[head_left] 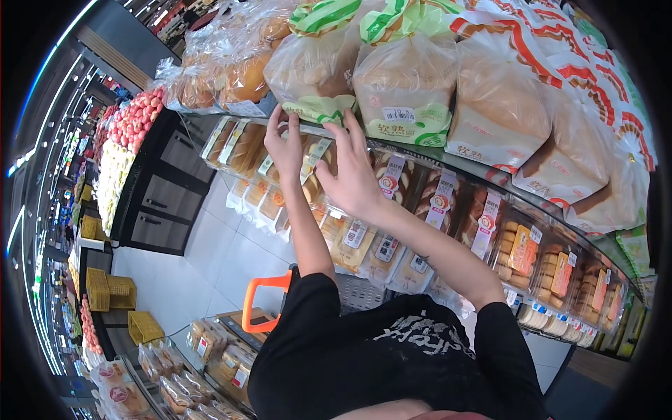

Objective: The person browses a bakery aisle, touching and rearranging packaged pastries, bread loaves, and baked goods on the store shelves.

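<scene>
A bagged bread loaf (308, 70) with a green and white label stands on the upper shelf. My left hand (285, 147) reaches to its lower left corner, with fingers apart and fingertips at the bag. At the lower right of the same loaf is my right hand (353, 171). Its fingers are stretched and spread, and the thumb stands away from the bag. Whether the fingertips press on the wrapper I cannot tell. Just right of it sits another bagged loaf (399, 87) with a price sticker. Below both hands lie clear packs of long rolls (322, 157).
More bagged loaves (493, 108) line the shelf to the right, and bagged buns (241, 73) stand left. Boxed pastries (521, 248) fill the lower tier. An orange cart handle (266, 304) is beside me. Yellow crates (108, 288) and a fruit stand (133, 119) are further left.
</scene>
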A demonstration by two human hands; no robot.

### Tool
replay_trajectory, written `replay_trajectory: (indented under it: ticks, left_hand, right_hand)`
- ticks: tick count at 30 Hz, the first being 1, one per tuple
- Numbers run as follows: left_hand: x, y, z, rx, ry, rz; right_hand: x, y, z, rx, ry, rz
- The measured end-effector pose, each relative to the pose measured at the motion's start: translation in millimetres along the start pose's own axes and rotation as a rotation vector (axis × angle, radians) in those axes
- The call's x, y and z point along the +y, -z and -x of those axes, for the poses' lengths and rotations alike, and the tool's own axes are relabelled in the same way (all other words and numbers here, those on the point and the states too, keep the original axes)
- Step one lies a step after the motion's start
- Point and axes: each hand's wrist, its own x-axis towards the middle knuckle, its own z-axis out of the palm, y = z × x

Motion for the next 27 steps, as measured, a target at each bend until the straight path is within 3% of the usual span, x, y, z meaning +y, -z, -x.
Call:
replay_trajectory:
  ticks: [7,14,16,17,20,24,27]
  left_hand:
    - [4.2,2.9,3.2,-0.074,-0.039,-0.033]
    - [8.6,-8.1,9.9,0.007,-0.082,-0.030]
    - [23.2,-17.2,17.7,0.075,-0.173,-0.028]
    - [24.8,-21.1,25.7,0.184,-0.183,-0.184]
    - [42.4,-32.8,56.5,0.211,-0.285,-0.151]
    - [71.2,-58.3,84.0,-0.130,-0.269,-0.015]
    - [69.1,-64.3,88.3,-0.156,-0.323,-0.170]
  right_hand:
    - [8.3,4.4,-1.6,0.037,-0.022,-0.108]
    - [-2.4,17.0,14.5,0.010,-0.007,-0.120]
    - [-10.4,32.8,27.4,0.119,0.004,0.022]
    - [-11.8,41.4,35.3,0.184,-0.003,0.068]
    - [-9.5,57.5,54.4,0.324,-0.052,0.126]
    - [-6.7,70.0,60.2,0.330,-0.083,0.144]
    - [-5.4,70.8,61.1,0.283,-0.098,0.129]
